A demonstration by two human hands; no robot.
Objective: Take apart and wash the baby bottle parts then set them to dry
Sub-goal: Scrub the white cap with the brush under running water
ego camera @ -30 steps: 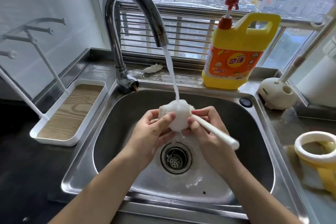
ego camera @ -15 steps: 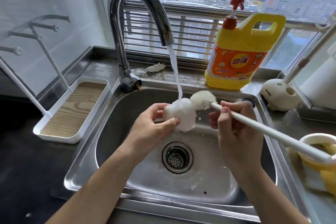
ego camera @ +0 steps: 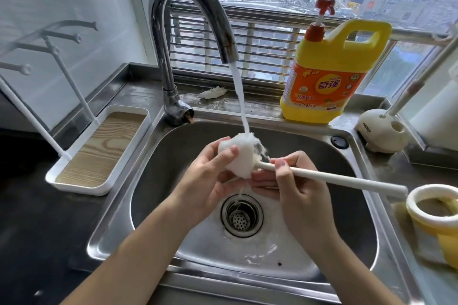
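My left hand (ego camera: 210, 178) grips a white baby bottle part (ego camera: 239, 156) over the steel sink (ego camera: 354, 168), right under the running water from the tap (ego camera: 195, 15). My right hand (ego camera: 290, 186) holds the white handle of a bottle brush (ego camera: 329, 177). The brush head is pushed into the part's right side, with bristles showing at its rim. A yellow and white bottle piece (ego camera: 438, 215) stands on the counter at the right edge.
A yellow dish soap jug (ego camera: 329, 82) stands behind the sink. A white brush holder (ego camera: 381, 131) sits at the back right. A white drying rack with a wood-look tray (ego camera: 99, 151) stands on the left counter. A crumpled white scrap (ego camera: 213, 93) lies by the tap.
Half a second ago the brush head was out beside the part; now it is pushed back inside. The handle has swung lower and more level.
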